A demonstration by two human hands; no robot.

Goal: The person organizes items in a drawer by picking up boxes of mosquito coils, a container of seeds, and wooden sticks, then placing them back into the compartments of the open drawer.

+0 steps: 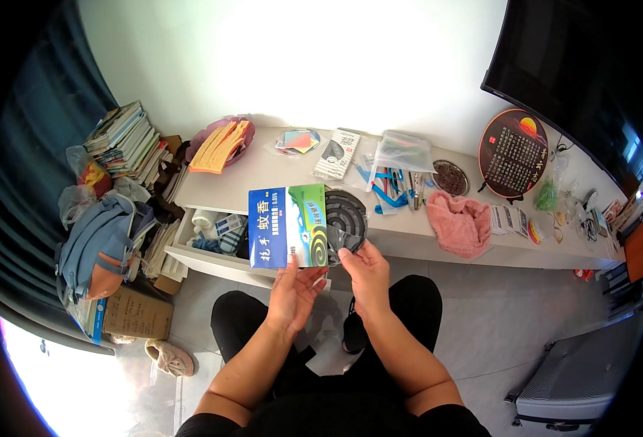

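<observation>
My left hand [292, 298] grips the lower edge of a flat mosquito coil box [269, 226], blue on one half and green with a spiral picture on the other. A stack of dark mosquito coils [345, 213] sticks out at the box's right side; whether part of it lies inside or behind the box I cannot tell. The fingers of my right hand [369, 278] pinch the lower end of the coils, where dark, shiny wrapping shows. Behind and left of the box, a pulled-out drawer [216, 264] contains plaid cloth and white items.
A pale desk [263, 175] carries a purple bowl [199, 149] with orange packets, a white box [338, 153], pens [412, 188], a pink towel [460, 224] and a round plaque [512, 154]. Books [125, 138] and a blue backpack [103, 237] stand left; a grey suitcase [580, 375] is right.
</observation>
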